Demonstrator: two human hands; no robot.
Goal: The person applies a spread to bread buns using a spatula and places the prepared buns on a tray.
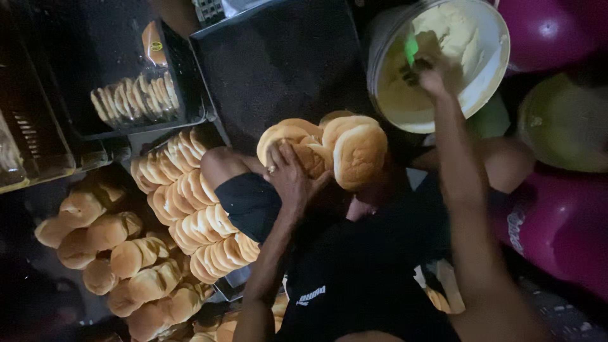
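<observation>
Buns point(329, 149), split and stacked, sit against the left hand point(290, 174), its fingers point(278, 155) spread and clamped on the stack above the person's knee, forearm rising from the lower edge of the view. Right hand point(430, 76) stretches up into the white tub point(487, 82) of pale yellow spread at the top right, fingers closed on a green-handled tool point(411, 50), arm nearly straight. Rows of sliced buns fill the dark tray point(231, 288) at left, with whole rolls point(120, 259) piled beyond its left edge.
</observation>
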